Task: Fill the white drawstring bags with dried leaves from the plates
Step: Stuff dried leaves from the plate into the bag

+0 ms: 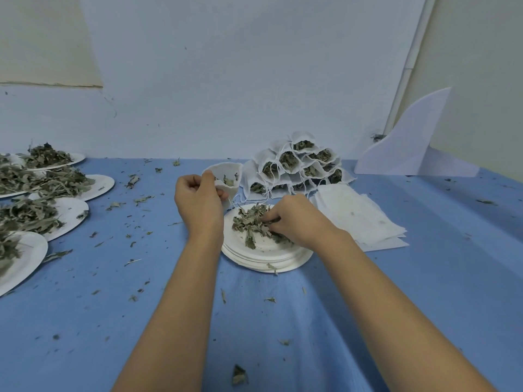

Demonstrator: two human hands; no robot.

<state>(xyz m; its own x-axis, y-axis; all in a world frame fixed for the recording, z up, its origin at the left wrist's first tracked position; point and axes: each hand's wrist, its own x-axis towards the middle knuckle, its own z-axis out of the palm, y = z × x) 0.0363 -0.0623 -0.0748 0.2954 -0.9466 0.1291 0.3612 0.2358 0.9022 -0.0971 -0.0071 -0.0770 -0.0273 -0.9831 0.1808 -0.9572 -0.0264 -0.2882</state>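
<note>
Bag (232, 185) rim pinched open, leaves (249, 222) within plate (264, 247) rim

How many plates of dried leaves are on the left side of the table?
4 clearly: back plate farthest, second plate nearer, third plate before it, nearest plate at the frame edge. More may be cut off or buried far left.

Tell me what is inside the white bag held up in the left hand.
A few dried leaves lie inside the open bag. The left hand covers its lower part, so its fill is hidden.
</note>
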